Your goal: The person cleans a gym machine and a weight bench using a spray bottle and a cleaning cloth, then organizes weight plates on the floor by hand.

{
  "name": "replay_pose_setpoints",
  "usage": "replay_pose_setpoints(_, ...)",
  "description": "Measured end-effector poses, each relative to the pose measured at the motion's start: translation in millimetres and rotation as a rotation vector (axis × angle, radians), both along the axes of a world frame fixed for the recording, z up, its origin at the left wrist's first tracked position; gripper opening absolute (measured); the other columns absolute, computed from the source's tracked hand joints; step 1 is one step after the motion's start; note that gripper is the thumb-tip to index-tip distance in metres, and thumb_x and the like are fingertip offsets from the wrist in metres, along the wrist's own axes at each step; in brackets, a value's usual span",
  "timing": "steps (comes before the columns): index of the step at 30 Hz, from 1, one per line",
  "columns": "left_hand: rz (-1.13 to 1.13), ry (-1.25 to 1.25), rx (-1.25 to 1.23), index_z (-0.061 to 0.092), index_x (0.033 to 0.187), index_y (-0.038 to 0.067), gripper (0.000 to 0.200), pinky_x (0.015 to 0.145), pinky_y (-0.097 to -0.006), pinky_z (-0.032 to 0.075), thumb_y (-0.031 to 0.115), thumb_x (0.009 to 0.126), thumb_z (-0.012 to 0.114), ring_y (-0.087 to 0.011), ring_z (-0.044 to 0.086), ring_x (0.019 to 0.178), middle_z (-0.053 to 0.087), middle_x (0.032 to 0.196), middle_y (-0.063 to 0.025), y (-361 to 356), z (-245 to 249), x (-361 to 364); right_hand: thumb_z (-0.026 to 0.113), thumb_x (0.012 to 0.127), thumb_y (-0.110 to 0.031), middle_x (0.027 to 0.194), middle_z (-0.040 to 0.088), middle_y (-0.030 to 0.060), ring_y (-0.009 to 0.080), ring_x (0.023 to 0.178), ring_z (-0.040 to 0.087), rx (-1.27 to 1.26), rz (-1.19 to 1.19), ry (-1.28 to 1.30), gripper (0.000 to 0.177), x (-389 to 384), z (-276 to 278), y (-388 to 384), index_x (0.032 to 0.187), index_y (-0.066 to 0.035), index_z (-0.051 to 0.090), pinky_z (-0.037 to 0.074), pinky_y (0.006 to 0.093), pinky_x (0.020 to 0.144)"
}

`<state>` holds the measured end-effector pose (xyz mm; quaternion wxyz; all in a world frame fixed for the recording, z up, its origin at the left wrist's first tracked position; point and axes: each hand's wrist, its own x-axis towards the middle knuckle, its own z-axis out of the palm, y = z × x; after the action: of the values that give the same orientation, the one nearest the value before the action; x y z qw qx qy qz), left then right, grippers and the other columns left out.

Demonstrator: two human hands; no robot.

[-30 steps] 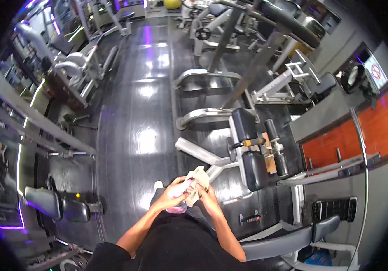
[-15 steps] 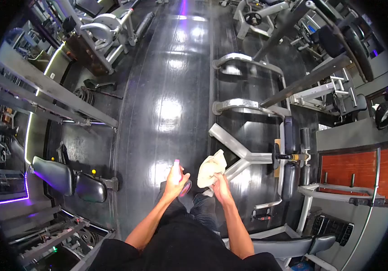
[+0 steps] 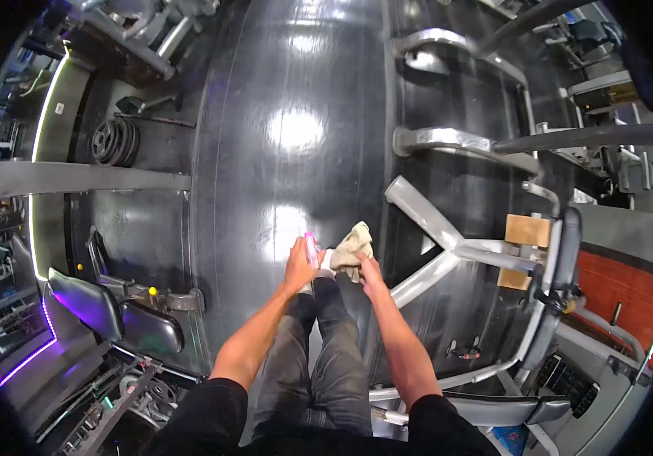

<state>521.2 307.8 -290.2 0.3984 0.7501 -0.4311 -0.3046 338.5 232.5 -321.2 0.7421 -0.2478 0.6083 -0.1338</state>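
Note:
My left hand (image 3: 300, 266) is closed around a small bottle with a pink top (image 3: 311, 245), held upright in front of my legs. To its right, my right hand (image 3: 370, 275) grips a cream-coloured cloth (image 3: 353, 247) by its lower right side, and the cloth bunches up and hangs from the fingers. The two hands are apart, with the cloth's left edge close to the bottle. Most of the bottle's body is hidden by my left hand.
A grey Y-shaped steel frame (image 3: 429, 220) stands on the dark floor (image 3: 258, 152) at the right, beside curved metal rails (image 3: 448, 139). Black padded seats (image 3: 152, 327) are at the left, below a stack of weight plates (image 3: 114, 142). A padded bench (image 3: 486, 410) lies at the lower right.
The view has tilted down and shifted, showing more of my legs. Both hands now appear higher in view and closer together, and the cloth has changed shape.

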Motion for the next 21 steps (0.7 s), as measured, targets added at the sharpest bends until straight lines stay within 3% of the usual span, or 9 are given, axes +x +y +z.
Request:
replay_pose_setpoints(2,-0.011,0.022,0.133,0.05,0.106,0.0,0.037,0.076,-0.0388,0.046,0.019,0.079,0.068,-0.0311,0.056,0.085,0.053,0.095,-0.0162,-10.2,-47.1,16.7,0.054,0.085,-0.026,0.113,0.059,0.006,0.0206,0.103,0.057,0.274,0.051,0.242,0.042,13.6,-51.2,-13.4,0.125,-0.012,0.05,0.043,0.032,0.086)
replay_pose_setpoints(4,-0.002,0.027,0.167,0.049,0.109,0.0,0.044,0.075,-0.041,0.048,0.024,0.078,0.07,-0.0323,0.059,0.084,0.056,0.09,-0.0172,-26.4,-94.2,29.7,0.054,0.084,-0.022,0.11,0.061,0.0082,0.0237,0.099,0.059,0.261,0.059,0.309,0.037,28.7,-99.1,-22.8,0.119,-0.008,0.054,0.044,0.0303,0.084)
replay_pose_setpoints(7,-0.066,0.177,0.312,0.048,0.115,0.001,0.047,0.08,-0.0401,0.047,0.022,0.078,0.069,-0.0338,0.059,0.092,0.058,0.103,-0.0184,-47.5,-164.0,46.6,0.06,0.076,-0.031,0.115,0.059,0.0132,0.0297,0.107,0.056,-0.018,0.141,0.221,0.049,38.2,-188.6,-30.4,0.119,-0.007,0.055,0.042,0.0355,0.091)
replay_pose_setpoints(9,-0.087,0.155,0.273,0.047,0.117,0.001,0.048,0.08,-0.0402,0.047,0.021,0.078,0.069,-0.034,0.059,0.093,0.058,0.104,-0.0187,-61.5,-212.4,55.9,0.06,0.076,-0.031,0.115,0.059,0.0192,0.033,0.108,0.056,-0.23,0.394,0.375,0.048,48.9,-237.5,-42.4,0.115,-0.004,0.055,0.043,0.0387,0.09)
replay_pose_setpoints(12,-0.121,0.073,0.118,0.047,0.116,0.002,0.046,0.072,-0.0371,0.049,0.017,0.078,0.07,-0.0263,0.061,0.079,0.06,0.087,-0.0142,-74.1,-263.2,59.9,0.062,0.077,-0.03,0.108,0.062,0.0207,0.0379,0.104,0.057,-0.314,0.527,0.528,0.042,72.0,-256.5,-64.5,0.112,-0.007,0.057,0.045,0.041,0.088)
replay_pose_setpoints(13,-0.12,0.186,0.226,0.046,0.12,0.001,0.05,0.081,-0.0395,0.047,0.019,0.079,0.068,-0.0341,0.06,0.093,0.06,0.104,-0.0187,-78.6,-273.7,62.6,0.061,0.078,-0.029,0.112,0.061,0.0183,0.0336,0.107,0.056,-0.283,0.524,0.529,0.044,75.9,-264.6,-69.8,0.115,-0.006,0.056,0.044,0.0384,0.089)
replay_pose_setpoints(14,-0.122,0.189,0.237,0.046,0.12,0.001,0.05,0.081,-0.0395,0.047,0.019,0.079,0.068,-0.0341,0.06,0.093,0.06,0.104,-0.0187,-83.8,-282.3,63.9,0.06,0.08,-0.028,0.116,0.06,0.016,0.0292,0.11,0.056,-0.256,0.519,0.527,0.045,80.7,-271.1,-75.4,0.118,-0.005,0.054,0.043,0.0358,0.091)
replay_pose_setpoints(18,-0.094,0.224,0.194,0.048,0.119,0.002,0.048,0.074,-0.0364,0.05,0.013,0.077,0.071,-0.0285,0.061,0.086,0.061,0.099,-0.0174,-83.6,-317.6,62.0,0.062,0.081,-0.024,0.118,0.059,0.0154,0.0278,0.112,0.055,-0.258,0.517,0.508,0.047,83.6,-324.3,-81.8,0.123,-0.005,0.052,0.041,0.034,0.094)
replay_pose_setpoints(21,-0.111,0.172,0.15,0.048,0.119,0.004,0.05,0.073,-0.0327,0.049,0.012,0.076,0.072,-0.0181,0.058,0.078,0.059,0.085,-0.0087,-75.0,-327.7,63.5,0.064,0.08,-0.024,0.122,0.057,0.0167,0.0277,0.115,0.053,-0.231,0.537,0.515,0.059,86.8,-337.8,-75.2,0.132,-0.006,0.043,0.039,0.0324,0.096)
